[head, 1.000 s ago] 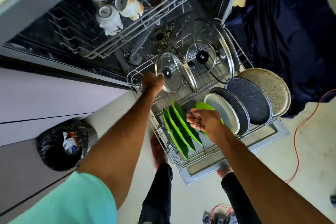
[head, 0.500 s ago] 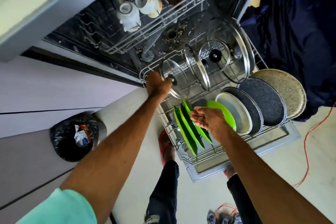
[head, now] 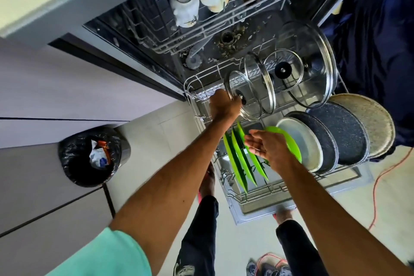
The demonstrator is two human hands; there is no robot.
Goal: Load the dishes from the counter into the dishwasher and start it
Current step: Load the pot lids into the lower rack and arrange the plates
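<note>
Open grey dishwasher point(head: 253, 36), door down. Lower white wire rack point(head: 197, 78) is pulled out over the door; upper wire rack point(head: 224, 27) sits above it. Black bag-lined round bin point(head: 89, 157) stands on the floor to the left. In the lower rack, on edge, right to left: beige speckled round pan point(head: 367, 125), dark speckled round pan point(head: 345, 134), pale grey round plate point(head: 300, 143), then flat green plastic plates point(head: 237, 159). Behind them is a big steel-rimmed glass lid point(head: 313, 51) with a black-knobbed medium glass lid point(head: 282, 70) in front. Small glass lid point(head: 237, 87) stands at the rack's left rear. The left hand point(head: 223, 107) has its fingers clenched on that lid by the knob. The right hand point(head: 266, 148) is released, palm showing, over the green plates; contact unclear. White ceramic mugs point(head: 186, 4) sit upturned in the upper rack.
</note>
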